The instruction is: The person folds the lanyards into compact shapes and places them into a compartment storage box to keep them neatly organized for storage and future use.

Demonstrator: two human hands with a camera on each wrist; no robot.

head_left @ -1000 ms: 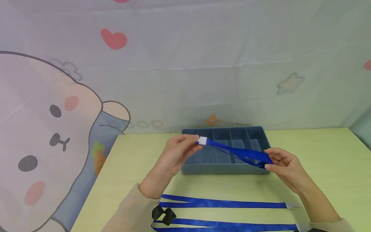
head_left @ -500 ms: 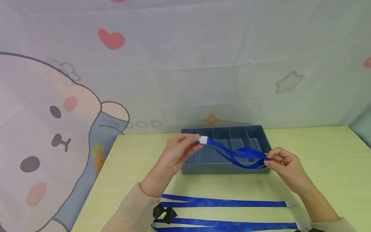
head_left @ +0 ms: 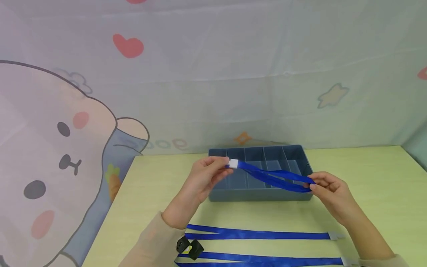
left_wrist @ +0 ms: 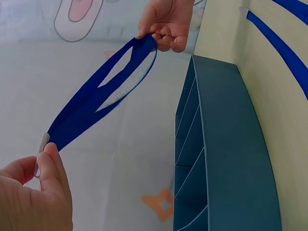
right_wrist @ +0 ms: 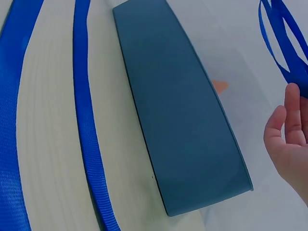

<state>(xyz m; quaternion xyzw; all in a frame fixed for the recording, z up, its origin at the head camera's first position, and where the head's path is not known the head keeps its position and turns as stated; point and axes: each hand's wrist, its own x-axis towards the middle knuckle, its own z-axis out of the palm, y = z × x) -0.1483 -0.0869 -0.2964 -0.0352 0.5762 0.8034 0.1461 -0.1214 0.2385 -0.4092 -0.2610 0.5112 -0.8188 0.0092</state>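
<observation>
A blue lanyard [head_left: 278,181] with a white clip [head_left: 233,163] stretches between the two hands in the head view, folded into several strands. My left hand [head_left: 208,178] pinches it by the clip end between thumb and fingers. The far, looped end is pinched by my right hand [head_left: 335,194], which sits lower and to the right. Below and behind the strap stands a blue-grey divided box [head_left: 260,194]. In the left wrist view the lanyard [left_wrist: 91,96] runs up from my left hand [left_wrist: 43,192] to the other hand.
Two more blue lanyards lie flat on the pale yellow table [head_left: 383,185], the farther lanyard [head_left: 267,234] and the nearer lanyard [head_left: 260,257] at the front edge of view. A printed cloth [head_left: 217,92] hangs behind the table.
The strands of the held lanyard sagged and spread apart, then drew straighter again. The right hand has shifted slightly right; the left hand stays nearly still.
</observation>
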